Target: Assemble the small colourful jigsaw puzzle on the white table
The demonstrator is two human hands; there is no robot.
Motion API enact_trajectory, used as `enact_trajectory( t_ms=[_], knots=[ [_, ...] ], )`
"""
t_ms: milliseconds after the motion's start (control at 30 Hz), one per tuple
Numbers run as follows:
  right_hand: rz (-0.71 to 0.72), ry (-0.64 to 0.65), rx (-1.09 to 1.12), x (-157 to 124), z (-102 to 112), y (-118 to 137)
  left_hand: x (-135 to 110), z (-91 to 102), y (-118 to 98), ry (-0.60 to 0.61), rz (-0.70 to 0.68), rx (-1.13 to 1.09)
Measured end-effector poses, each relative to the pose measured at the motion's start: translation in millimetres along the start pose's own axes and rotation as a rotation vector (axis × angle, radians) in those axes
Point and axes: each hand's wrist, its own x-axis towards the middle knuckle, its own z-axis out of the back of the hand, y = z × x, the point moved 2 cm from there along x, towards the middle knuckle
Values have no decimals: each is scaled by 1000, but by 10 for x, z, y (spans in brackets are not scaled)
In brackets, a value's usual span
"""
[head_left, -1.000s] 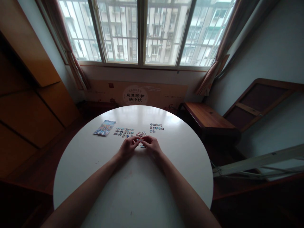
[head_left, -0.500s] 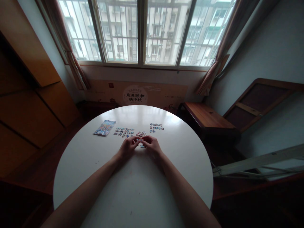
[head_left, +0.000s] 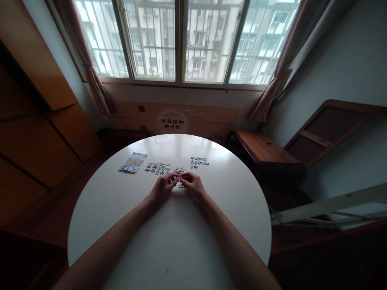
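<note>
Reaching toward the far edge of the worktop (head_left: 242, 193), pinching a small jigsaw piece (head_left: 179, 178) between left hand (head_left: 162, 185) and right hand (head_left: 194, 184).

You are in what looks like a room of a home, with tied-back curtains (head_left: 96, 90) beside a barred window (head_left: 180, 44), wooden cabinets (head_left: 39, 149) and a round white table (head_left: 96, 193).

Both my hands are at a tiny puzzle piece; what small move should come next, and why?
Perhaps lay the small jigsaw piece flat on the round white table: your left hand and right hand hold it pinched between them, while the multicoloured jigsaw pieces on the right lie flat in rows.
</note>
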Motion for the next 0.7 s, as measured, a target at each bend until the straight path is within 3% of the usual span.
enact_trajectory(
  t_ms=[700],
  knots=[
    [-10, -1, -7, -3, -3, -1, -4, -12, 15, -8, -6, -3]
  ],
)
